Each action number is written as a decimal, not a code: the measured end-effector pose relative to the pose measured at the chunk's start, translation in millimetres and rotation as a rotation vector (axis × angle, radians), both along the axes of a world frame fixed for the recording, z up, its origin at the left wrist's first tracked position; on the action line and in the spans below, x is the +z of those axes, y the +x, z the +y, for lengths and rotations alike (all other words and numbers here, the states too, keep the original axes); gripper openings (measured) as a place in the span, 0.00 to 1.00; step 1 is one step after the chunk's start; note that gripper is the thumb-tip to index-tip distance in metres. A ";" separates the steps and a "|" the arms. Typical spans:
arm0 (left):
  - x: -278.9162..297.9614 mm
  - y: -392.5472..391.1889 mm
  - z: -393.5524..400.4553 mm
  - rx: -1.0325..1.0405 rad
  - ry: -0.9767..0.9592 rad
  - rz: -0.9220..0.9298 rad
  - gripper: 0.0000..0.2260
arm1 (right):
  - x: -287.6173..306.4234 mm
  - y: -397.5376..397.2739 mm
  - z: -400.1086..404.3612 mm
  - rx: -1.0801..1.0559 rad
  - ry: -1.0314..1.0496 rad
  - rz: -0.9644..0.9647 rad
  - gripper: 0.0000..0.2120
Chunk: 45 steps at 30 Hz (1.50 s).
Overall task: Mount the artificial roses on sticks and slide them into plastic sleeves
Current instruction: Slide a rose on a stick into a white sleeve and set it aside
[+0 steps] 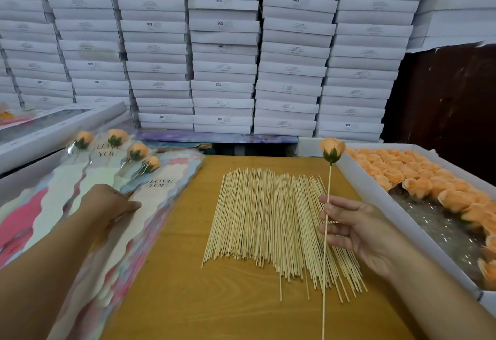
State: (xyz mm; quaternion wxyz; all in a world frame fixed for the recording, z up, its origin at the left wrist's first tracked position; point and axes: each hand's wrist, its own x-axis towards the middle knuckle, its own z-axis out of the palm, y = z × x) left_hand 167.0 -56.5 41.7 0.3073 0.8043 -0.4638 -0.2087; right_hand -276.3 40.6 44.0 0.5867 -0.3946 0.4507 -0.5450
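My right hand (357, 228) pinches a thin wooden stick (325, 253) held upright over the table, with a peach artificial rose (332, 149) mounted on its top. My left hand (110, 205) rests on the stack of plastic sleeves (88, 235) printed "LOVE YOU" at the left; whether its fingers pinch a sleeve I cannot tell. Several finished roses in sleeves (139, 151) lie at the far end of that stack. A heap of loose sticks (268, 221) lies in the middle of the wooden table (182, 299).
A white tray (381, 200) at the right holds several loose peach roses (418, 178). A wall of stacked white boxes (222, 52) stands behind the table. A windowed white box (53, 127) sits at the far left.
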 end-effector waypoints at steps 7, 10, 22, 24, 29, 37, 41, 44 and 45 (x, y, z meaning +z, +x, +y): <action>6.3 -0.4 -1.2 0.021 -0.023 -0.104 0.14 | 1.3 0.9 0.8 0.017 -0.007 0.007 0.20; 7.6 1.6 -0.7 -0.006 -0.038 -0.177 0.10 | 0.8 0.5 1.0 0.024 -0.009 0.009 0.20; 17.7 1.9 -5.0 -0.037 -0.016 -0.465 0.07 | 0.6 -0.1 1.2 0.031 -0.002 0.001 0.20; 22.8 -3.2 -4.8 -0.030 -0.046 -0.416 0.06 | 0.4 -0.4 1.3 0.035 -0.004 0.006 0.19; 36.0 -11.0 -6.0 -0.012 -0.034 -0.018 0.06 | 0.6 -0.3 1.7 0.041 -0.006 0.016 0.19; 47.7 -48.3 2.7 -0.202 0.061 0.727 0.06 | 0.0 0.5 2.1 0.061 0.015 0.045 0.20; 49.6 -87.8 24.6 -0.330 0.035 0.952 0.05 | -0.7 3.0 3.8 0.105 0.036 0.084 0.22; 46.8 -118.7 44.4 -0.401 -0.014 1.006 0.07 | -0.3 4.6 5.6 0.134 0.041 0.087 0.23; 44.7 -128.9 51.0 -0.406 -0.025 1.024 0.10 | 0.3 4.9 6.2 0.144 0.043 0.076 0.23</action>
